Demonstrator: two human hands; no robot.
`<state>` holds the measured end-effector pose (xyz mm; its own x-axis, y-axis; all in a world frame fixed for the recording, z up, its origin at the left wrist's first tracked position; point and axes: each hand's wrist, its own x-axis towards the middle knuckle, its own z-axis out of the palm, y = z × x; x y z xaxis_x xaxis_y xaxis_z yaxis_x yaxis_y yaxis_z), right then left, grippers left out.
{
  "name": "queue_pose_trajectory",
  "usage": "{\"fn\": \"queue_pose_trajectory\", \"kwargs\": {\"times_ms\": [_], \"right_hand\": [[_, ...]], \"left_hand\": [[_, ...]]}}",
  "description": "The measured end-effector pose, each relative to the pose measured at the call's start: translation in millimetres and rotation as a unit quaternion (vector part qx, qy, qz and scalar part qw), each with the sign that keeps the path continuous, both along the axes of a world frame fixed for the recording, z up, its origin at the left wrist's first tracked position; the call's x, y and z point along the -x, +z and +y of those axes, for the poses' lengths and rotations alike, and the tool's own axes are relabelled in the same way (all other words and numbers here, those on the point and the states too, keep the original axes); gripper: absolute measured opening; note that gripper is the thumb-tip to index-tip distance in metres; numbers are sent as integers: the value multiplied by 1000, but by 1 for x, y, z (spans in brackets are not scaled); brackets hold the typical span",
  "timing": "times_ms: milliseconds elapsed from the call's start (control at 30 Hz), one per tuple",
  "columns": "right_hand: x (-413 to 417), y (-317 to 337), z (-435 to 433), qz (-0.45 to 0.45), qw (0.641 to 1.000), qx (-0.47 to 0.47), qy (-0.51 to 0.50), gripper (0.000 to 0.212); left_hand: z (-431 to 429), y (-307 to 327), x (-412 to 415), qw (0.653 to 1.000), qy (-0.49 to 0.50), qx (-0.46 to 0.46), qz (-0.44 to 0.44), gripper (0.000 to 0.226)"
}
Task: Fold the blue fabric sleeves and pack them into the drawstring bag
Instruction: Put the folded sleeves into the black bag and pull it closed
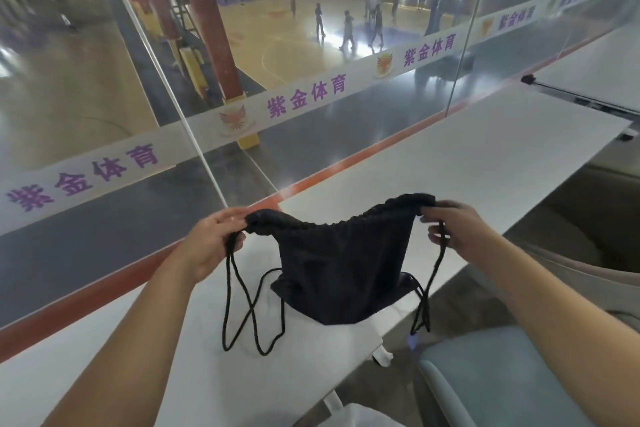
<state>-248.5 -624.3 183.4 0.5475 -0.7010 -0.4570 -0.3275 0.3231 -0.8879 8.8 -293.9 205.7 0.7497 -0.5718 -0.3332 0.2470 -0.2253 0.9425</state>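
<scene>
You've got the black drawstring bag [341,263] lifted just over the white table [450,163], its bottom edge resting on the tabletop. The fabric looks soft and matte, and the mouth is puckered into tight gathers. Your left hand [211,239] pinches the left corner of that gathered top, fingers curled around the cord; your right hand [450,225] pinches the right corner the same way. Thin round black cords [242,308] hang in long loops down onto the table on both sides of the bag
</scene>
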Motion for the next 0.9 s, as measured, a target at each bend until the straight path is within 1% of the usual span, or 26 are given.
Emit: {"fn": "queue_pose_trajectory", "kwargs": {"times_ms": [133, 167, 200, 233, 300, 367, 400, 467, 533, 567, 600, 667, 767, 833, 867, 900], "right_hand": [[10, -15, 10, 71, 994, 77, -17, 38], [12, -13, 10, 76, 993, 86, -17, 38], [14, -10, 9, 63, 995, 80, -12, 36], [16, -5, 8, 27, 998, 53, -3, 33], [17, 4, 1, -79, 997, -25, 6, 30], [17, 13, -6, -143, 989, -45, -12, 29], [17, 17, -10, -164, 985, -44, -31, 29], [18, 22, -22, -210, 971, -59, -99, 27], [25, 17, -40, -241, 950, -83, -182, 24], [31, 10, -47, -243, 941, -86, -220, 24], [38, 1, -53, -230, 936, -80, -254, 24], [48, -24, -56, -193, 933, -76, -293, 26], [56, -60, -46, -189, 923, -111, -317, 25], [60, -75, -37, -172, 926, -125, -312, 24], [62, -79, -33, -149, 938, -121, -289, 22], [64, -83, -28, -102, 959, -99, -246, 17]], "left_hand": [[2, -14, 7, 1000, 7, -15, -15, 22], [3, -13, 8, 1000, 5, -22, -18, 25], [3, -11, 8, 999, 0, -26, -21, 28], [3, -9, 7, 999, -5, -29, -31, 30], [3, -4, 4, 997, 4, -22, -67, 24], [1, 3, 2, 993, 40, -13, -108, 14], [1, 8, 0, 991, 63, 2, -117, 14], [5, 16, -9, 985, 119, 74, -99, 16], [19, 19, -25, 967, 191, 151, -69, 18], [30, 17, -34, 956, 232, 166, -64, 21], [41, 11, -41, 947, 270, 161, -64, 23], [60, -9, -48, 938, 320, 121, -60, 25], [75, -46, -44, 947, 310, 81, -27, 24], [81, -65, -37, 962, 264, 67, -12, 18], [84, -69, -30, 974, 221, 45, -12, 12], [86, -72, -24, 987, 158, -2, -22, 14]]}}
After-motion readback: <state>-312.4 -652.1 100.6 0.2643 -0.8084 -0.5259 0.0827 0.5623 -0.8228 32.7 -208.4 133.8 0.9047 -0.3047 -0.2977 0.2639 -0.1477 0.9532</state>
